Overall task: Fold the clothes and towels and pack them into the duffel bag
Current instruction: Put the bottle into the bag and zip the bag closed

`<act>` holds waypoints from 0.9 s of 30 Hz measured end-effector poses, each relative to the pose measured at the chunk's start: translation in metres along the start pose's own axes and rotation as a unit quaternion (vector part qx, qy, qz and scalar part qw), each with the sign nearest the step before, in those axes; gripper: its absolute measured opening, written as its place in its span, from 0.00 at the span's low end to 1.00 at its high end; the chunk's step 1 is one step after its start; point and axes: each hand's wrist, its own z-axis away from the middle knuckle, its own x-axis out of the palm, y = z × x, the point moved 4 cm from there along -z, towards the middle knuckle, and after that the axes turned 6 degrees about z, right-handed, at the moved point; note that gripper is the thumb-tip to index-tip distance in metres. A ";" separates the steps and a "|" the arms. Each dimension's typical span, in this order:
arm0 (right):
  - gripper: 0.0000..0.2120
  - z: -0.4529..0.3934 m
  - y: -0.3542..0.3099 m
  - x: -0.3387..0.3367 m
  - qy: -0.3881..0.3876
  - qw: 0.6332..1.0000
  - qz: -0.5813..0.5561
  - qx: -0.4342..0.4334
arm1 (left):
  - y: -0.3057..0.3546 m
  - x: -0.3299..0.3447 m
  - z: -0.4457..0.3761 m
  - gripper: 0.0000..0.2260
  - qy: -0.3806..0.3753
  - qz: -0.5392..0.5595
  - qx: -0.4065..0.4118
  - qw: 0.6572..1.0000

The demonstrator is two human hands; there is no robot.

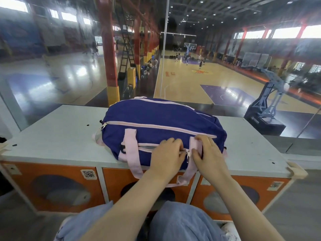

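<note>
A dark blue duffel bag with pink straps and pink zip tapes lies on the white top of a locker unit. Its long top zip is closed. My left hand rests on the bag's front pocket, with fingertips at the pocket's zip line next to the metal slider. My right hand sits just right of the slider, its fingers curled on the pink strap and the bag's fabric. No loose clothes or towels show.
The locker unit has orange doors with round windows below the top. A glass wall rises behind the unit, with a basketball court beyond it. My knees in blue fabric are below.
</note>
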 end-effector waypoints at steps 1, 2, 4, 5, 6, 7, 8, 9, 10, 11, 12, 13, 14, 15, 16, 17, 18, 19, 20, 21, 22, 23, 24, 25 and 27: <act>0.20 0.000 0.002 0.001 -0.003 1.000 -0.008 0.011 | -0.001 0.005 0.002 0.10 0.003 -0.006 -0.002 1.000; 0.21 0.000 0.005 0.003 -0.011 1.000 -0.013 0.023 | -0.001 0.009 0.004 0.12 0.006 -0.012 -0.005 1.000; 0.22 0.000 0.007 0.007 -0.024 0.999 -0.023 0.040 | -0.002 0.015 0.005 0.15 0.014 -0.028 -0.011 0.999; 0.22 0.000 0.008 0.007 -0.025 0.998 -0.029 0.046 | -0.002 0.016 0.005 0.16 0.018 -0.035 -0.012 0.999; 0.22 -0.001 0.008 0.008 -0.023 0.998 -0.036 0.054 | -0.001 0.018 0.004 0.17 0.019 -0.041 -0.011 0.999; 0.23 -0.002 0.008 0.008 -0.020 0.997 -0.041 0.060 | -0.001 0.019 0.004 0.18 0.018 -0.047 -0.009 0.999; 0.23 -0.003 0.008 0.008 -0.016 0.997 -0.042 0.066 | -0.001 0.020 0.004 0.19 0.015 -0.053 -0.005 0.998; 0.23 -0.004 0.008 0.009 -0.014 0.997 -0.039 0.069 | -0.001 0.021 0.004 0.19 0.012 -0.060 -0.001 0.998; 0.23 -0.004 0.008 0.009 -0.013 0.997 -0.032 0.071 | -0.001 0.022 0.004 0.19 0.011 -0.066 0.001 0.998; 0.22 -0.005 0.007 0.009 -0.014 0.997 -0.024 0.073 | -0.001 0.023 0.005 0.18 0.012 -0.067 0.002 0.998; 0.21 -0.005 0.008 0.010 -0.017 0.997 -0.018 0.078 | -0.001 0.023 0.006 0.17 0.014 -0.066 0.000 0.998; 0.20 -0.005 0.008 0.010 -0.022 0.996 -0.019 0.085 | 0.000 0.024 0.006 0.16 0.015 -0.065 -0.004 0.998; 0.19 -0.006 0.010 0.010 -0.030 0.995 -0.024 0.095 | 0.000 0.025 0.007 0.15 0.016 -0.062 -0.009 0.998; 0.18 -0.006 0.011 0.009 -0.037 0.994 -0.026 0.102 | 0.001 0.026 0.008 0.14 0.019 -0.060 -0.014 0.998; 0.17 -0.006 0.013 0.008 -0.042 0.993 -0.025 0.106 | 0.001 0.027 0.009 0.14 0.021 -0.055 -0.020 0.998; 0.16 -0.006 0.014 0.006 -0.044 0.993 -0.025 0.107 | 0.002 0.027 0.009 0.13 0.021 -0.048 -0.026 0.998; 0.15 -0.006 0.015 0.005 -0.042 0.993 -0.032 0.106 | 0.002 0.027 0.009 0.12 0.020 -0.040 -0.029 0.999; 0.14 -0.006 0.015 0.003 -0.039 0.993 -0.041 0.107 | 0.001 0.027 0.009 0.12 0.017 -0.033 -0.029 0.999; 0.14 -0.007 0.014 0.002 -0.034 0.992 -0.049 0.108 | 0.001 0.026 0.008 0.11 0.014 -0.025 -0.027 0.999; 0.13 -0.007 0.013 0.001 -0.030 0.992 -0.052 0.110 | 0.001 0.024 0.008 0.10 0.011 -0.015 -0.025 1.000; 0.12 -0.007 0.012 0.000 -0.025 0.992 -0.051 0.112 | 0.000 0.023 0.007 0.08 0.010 -0.003 -0.023 1.000; 0.12 -0.007 0.010 -0.001 -0.019 0.992 -0.050 0.114 | 0.000 0.021 0.006 0.06 0.009 0.005 -0.019 1.000; 0.11 -0.007 0.009 -0.002 -0.014 0.992 -0.050 0.116 | -0.001 0.020 0.006 0.05 0.008 0.008 -0.013 1.000; 0.11 -0.007 0.008 -0.002 -0.010 0.992 -0.051 0.118 | -0.001 0.020 0.007 0.05 0.009 0.007 -0.007 1.000; 0.11 -0.007 0.007 -0.001 -0.004 0.991 -0.055 0.122 | 0.000 0.022 0.008 0.05 0.016 0.003 0.003 1.000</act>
